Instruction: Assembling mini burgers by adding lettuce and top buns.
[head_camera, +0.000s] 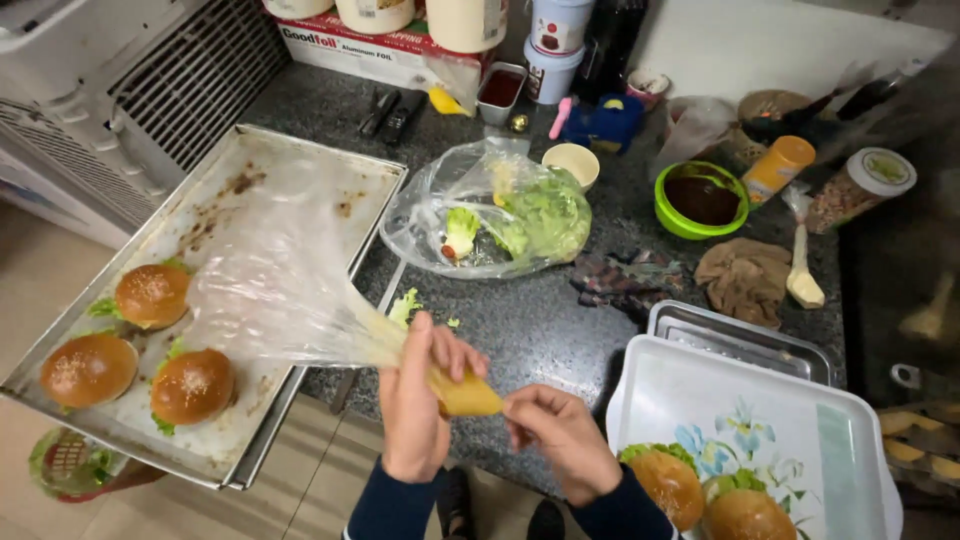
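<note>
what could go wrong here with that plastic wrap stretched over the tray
The plastic wrap is pulled taut from the left hand, so it might tear or cling to itself. The baking tray overhangs the counter edge and could tip with its three burgers. The right hand pinches only the yellow piece's tip.

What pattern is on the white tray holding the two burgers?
A blue and yellow floral print on the white tray, seen in the head view.

A long white and red foil box (365, 45) lies along the worktop's (540, 320) far edge, white tubs (375, 12) on top (lids cut off by the frame). Rightward, stacked white-and-blue labelled cups (553, 45); near the right edge an orange bottle (778, 166) and a white-lidded jar (860, 185)
</note>
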